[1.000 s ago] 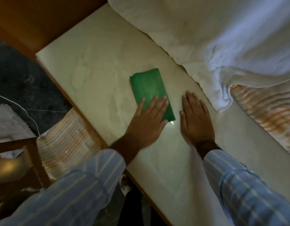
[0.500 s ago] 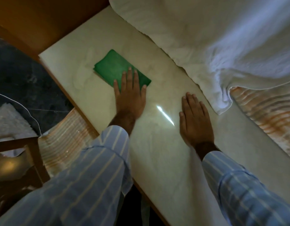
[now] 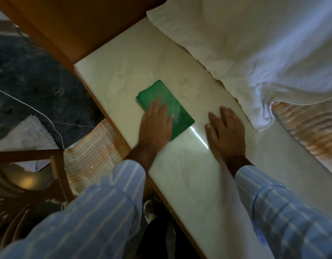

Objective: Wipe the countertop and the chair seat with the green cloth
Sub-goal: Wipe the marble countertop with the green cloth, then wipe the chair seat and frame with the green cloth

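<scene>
A folded green cloth [image 3: 167,103] lies flat on the pale marble countertop [image 3: 189,174], near its left end. My left hand [image 3: 156,124] presses flat on the cloth's near part, fingers spread over it. Flat on the bare stone to the right of the cloth rests my right hand [image 3: 225,131], palm down, holding nothing. A wooden chair [image 3: 55,165] stands at the lower left beside the counter; its seat is mostly hidden by my left sleeve.
A white towel [image 3: 245,53] is heaped along the counter's far side, over an orange-striped cloth [image 3: 310,131]. Another striped cloth [image 3: 94,152] hangs below the counter's front edge. A wooden panel [image 3: 72,25] bounds the left end. Dark floor with a thin cable [image 3: 36,111] lies left.
My left hand has slid the green cloth from the counter's far left end back to the right, toward my right hand. The right hand has stayed put.
</scene>
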Action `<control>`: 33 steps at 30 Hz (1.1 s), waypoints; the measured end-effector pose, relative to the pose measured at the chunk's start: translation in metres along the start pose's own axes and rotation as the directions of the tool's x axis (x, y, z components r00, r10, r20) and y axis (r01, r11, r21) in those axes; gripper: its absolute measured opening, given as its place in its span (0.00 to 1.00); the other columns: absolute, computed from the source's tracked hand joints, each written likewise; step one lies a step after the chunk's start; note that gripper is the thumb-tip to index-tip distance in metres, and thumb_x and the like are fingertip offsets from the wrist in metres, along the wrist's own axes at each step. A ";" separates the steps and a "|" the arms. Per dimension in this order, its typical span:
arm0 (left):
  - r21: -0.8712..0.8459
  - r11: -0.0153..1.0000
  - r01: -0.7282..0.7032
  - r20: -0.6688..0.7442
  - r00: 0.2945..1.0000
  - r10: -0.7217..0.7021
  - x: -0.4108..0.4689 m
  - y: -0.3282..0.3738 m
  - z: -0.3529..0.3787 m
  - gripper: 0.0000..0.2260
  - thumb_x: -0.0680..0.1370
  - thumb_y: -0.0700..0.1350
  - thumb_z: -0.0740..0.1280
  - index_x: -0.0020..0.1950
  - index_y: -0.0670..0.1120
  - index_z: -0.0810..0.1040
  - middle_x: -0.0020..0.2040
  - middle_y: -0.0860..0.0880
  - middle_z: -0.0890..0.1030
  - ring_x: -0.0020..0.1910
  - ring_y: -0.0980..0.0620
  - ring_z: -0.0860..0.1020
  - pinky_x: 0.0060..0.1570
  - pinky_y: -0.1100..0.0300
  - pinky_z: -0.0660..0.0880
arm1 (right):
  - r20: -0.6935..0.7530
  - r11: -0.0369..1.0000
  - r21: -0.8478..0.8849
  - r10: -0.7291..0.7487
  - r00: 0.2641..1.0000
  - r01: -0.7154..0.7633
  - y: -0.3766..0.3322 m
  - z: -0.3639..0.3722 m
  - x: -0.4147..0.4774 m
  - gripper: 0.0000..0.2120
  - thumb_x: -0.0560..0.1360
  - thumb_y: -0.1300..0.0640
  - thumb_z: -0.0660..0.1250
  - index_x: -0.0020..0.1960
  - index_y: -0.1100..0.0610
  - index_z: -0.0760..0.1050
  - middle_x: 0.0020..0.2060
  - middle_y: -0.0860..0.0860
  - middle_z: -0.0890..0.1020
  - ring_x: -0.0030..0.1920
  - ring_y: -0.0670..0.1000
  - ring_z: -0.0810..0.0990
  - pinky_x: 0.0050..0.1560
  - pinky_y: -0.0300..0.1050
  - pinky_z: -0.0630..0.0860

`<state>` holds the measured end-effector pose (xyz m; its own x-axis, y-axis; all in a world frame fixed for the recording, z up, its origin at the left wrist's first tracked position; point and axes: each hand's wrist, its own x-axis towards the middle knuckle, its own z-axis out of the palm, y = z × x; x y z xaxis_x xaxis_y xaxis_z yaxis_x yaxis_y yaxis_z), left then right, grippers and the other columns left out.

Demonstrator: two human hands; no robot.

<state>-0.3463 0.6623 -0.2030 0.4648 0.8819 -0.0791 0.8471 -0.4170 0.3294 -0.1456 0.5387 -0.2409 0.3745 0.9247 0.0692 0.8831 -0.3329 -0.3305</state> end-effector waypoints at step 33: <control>-0.685 -0.714 0.144 0.694 0.427 -0.580 -0.276 -0.310 0.002 0.21 0.75 0.39 0.70 0.68 0.44 0.77 0.63 0.41 0.83 0.63 0.42 0.80 0.62 0.43 0.77 | 0.893 0.249 0.441 -0.029 0.448 -0.862 -0.331 0.138 -0.119 0.14 0.72 0.72 0.74 0.54 0.59 0.84 0.50 0.62 0.89 0.46 0.55 0.89 0.45 0.47 0.86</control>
<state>-0.7370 0.5480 -0.2852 -0.1142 0.4652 -0.8778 -0.7147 0.5753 0.3978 -0.5210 0.5647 -0.2699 -0.1097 0.5893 -0.8004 -0.2279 -0.7987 -0.5568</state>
